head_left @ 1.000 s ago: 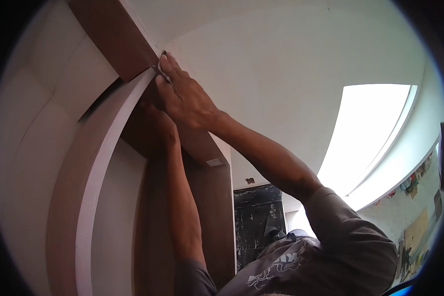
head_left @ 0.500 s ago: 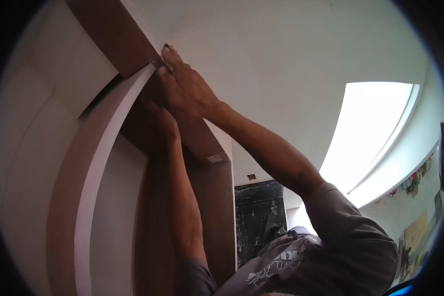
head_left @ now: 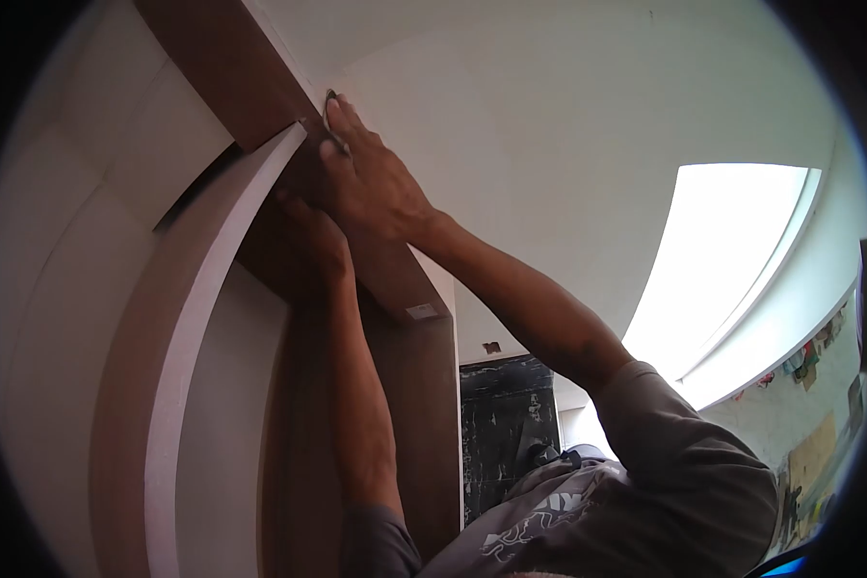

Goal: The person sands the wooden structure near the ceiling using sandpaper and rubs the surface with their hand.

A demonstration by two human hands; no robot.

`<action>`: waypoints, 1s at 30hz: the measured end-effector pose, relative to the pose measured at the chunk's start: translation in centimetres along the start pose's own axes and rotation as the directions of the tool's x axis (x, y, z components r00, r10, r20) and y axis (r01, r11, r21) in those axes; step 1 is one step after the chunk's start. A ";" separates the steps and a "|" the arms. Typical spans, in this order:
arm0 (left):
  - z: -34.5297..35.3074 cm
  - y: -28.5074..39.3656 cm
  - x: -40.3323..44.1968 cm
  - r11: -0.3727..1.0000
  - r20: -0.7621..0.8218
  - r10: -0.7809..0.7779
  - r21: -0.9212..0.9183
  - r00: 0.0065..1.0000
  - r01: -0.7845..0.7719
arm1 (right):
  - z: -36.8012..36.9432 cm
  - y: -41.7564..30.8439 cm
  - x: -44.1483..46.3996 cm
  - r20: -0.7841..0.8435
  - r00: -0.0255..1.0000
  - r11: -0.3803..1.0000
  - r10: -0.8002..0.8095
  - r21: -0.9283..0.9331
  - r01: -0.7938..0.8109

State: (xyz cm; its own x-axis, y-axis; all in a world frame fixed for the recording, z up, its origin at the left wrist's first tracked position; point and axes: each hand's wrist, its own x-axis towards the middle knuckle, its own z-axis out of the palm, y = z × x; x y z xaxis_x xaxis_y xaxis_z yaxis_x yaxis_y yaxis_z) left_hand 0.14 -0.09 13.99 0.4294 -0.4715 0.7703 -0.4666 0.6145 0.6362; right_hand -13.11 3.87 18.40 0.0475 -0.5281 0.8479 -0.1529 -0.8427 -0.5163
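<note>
My right hand [head_left: 380, 188] is up at the edge of a brown wooden board [head_left: 236, 72], its fingers closed round a thin, dark-edged piece [head_left: 332, 98] that looks like a folded sheet. That piece is pressed along the board's edge, and the palm covers most of it. Lower and to the left, my left hand [head_left: 313, 241] is raised against the shaded brown underside, close to a curved panel with a pale edge [head_left: 197, 260]. Its fingers are mostly lost in shadow, so their grip does not show.
A brown cabinet side [head_left: 424, 405] runs down below the hands. A smooth pale surface [head_left: 549, 116] spreads to the right, with a bright window-like opening [head_left: 718, 250]. Beyond my shirt stands a scuffed black panel [head_left: 506, 424]. Assorted items [head_left: 809, 453] line the far right.
My right hand has shifted slightly right and down along the board's edge, still holding the thin piece. My left hand stays almost where it was.
</note>
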 end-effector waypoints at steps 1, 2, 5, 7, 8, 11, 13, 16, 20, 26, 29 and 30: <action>-0.2 0.6 -0.3 0.999 0.010 -0.040 0.003 0.999 0.040 | -0.2 -0.3 -0.1 0.033 0.999 0.999 0.040 0.008 -0.040; -0.5 0.9 -0.5 0.997 0.018 -0.076 0.006 0.997 0.076 | -0.6 -0.7 -0.1 0.066 0.995 0.997 0.076 0.016 -0.077; 0.4 -1.1 1.6 0.996 -0.019 -0.034 -0.089 0.999 0.032 | -0.7 -0.9 -0.4 0.066 0.997 0.999 -0.033 -0.033 0.035; 0.6 -3.3 1.5 0.991 -0.024 -0.034 -0.129 0.999 0.030 | -0.6 0.2 -0.9 0.073 0.997 1.000 0.018 -0.016 -0.016; 0.4 -4.0 1.4 0.989 -0.028 -0.034 -0.146 0.999 0.029 | -0.9 1.1 0.3 0.094 0.989 0.993 0.113 0.024 -0.116; -0.6 2.3 -0.2 0.973 0.049 0.230 0.004 0.972 -0.230 | -0.3 0.1 -1.3 0.076 0.997 1.000 0.026 -0.014 -0.025; -0.3 0.7 0.1 0.998 0.018 0.067 -0.002 0.998 -0.067 | -0.1 0.7 -2.6 0.060 0.998 0.999 -0.019 -0.031 0.021; 0.0 -1.2 0.2 0.992 0.019 -0.042 -0.115 0.999 0.044 | -0.3 1.9 -2.6 0.060 0.998 0.999 0.035 0.004 -0.035; 0.8 -1.4 1.5 0.991 0.010 -0.014 -0.135 1.000 0.015 | -0.4 0.1 -1.2 0.027 0.995 0.991 -0.094 -0.094 0.096; -1.0 3.3 -0.5 0.931 0.071 0.184 0.307 0.980 -0.197 | -1.1 0.7 0.0 0.026 0.998 0.994 -0.056 -0.094 0.058; 0.0 -1.8 0.5 0.995 -0.011 0.088 0.041 0.996 -0.088 | -0.5 0.4 -0.3 0.014 0.998 0.993 -0.065 -0.098 0.066; -0.1 -1.3 0.0 1.000 -0.005 0.013 0.010 1.000 -0.013 | -1.2 1.0 2.0 0.049 0.998 0.996 -0.042 -0.077 0.046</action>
State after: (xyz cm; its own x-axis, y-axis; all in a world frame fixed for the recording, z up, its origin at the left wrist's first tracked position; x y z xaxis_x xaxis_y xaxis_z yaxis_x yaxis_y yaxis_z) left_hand 0.80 -0.88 13.14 0.4273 -0.4604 0.7781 -0.4801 0.6137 0.6268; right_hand -14.34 2.09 19.68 0.1024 -0.4965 0.8620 -0.2259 -0.8555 -0.4659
